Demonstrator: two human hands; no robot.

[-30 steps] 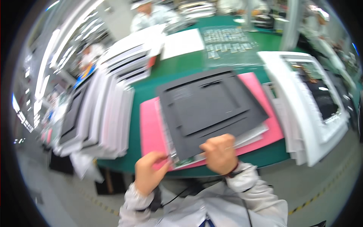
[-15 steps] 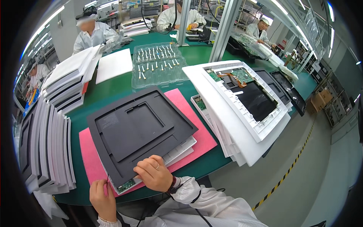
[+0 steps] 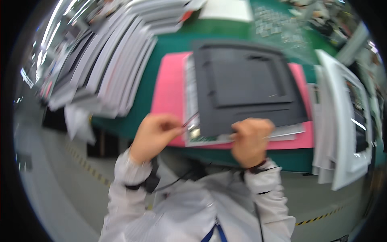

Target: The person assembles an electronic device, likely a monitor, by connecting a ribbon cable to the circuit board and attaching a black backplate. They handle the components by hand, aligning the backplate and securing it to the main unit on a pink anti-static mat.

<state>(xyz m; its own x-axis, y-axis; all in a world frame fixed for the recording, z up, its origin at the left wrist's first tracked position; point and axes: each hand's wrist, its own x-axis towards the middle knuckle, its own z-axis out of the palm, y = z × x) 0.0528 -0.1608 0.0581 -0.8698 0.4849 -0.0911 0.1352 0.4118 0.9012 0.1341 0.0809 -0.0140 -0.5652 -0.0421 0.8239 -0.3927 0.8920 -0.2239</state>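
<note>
A dark grey panel (image 3: 250, 84) with a recessed rectangle lies over a white plastic frame (image 3: 191, 90) on a pink foam mat (image 3: 171, 80). My right hand (image 3: 252, 141) is closed on the panel's near edge. At the frame's near left corner, my left hand (image 3: 153, 136) pinches a thin dark reddish wire (image 3: 191, 119) that runs toward the panel's left edge. A bit of green circuit board (image 3: 200, 138) shows beside it, under the panel's corner. Motion blurs the picture, and the wire's far end is hidden.
Stacked panels with pale foam sheets (image 3: 117, 68) stand to the left. White frames (image 3: 338, 121) lean at the right. At the back are a white sheet (image 3: 225, 10) and a clear tray (image 3: 278, 30) of small parts. The green table's front edge runs just before me.
My view has swung left and down, so the table sits farther right in the picture. My left hand still pinches at the corner; my right hand stays at the panel's near edge.
</note>
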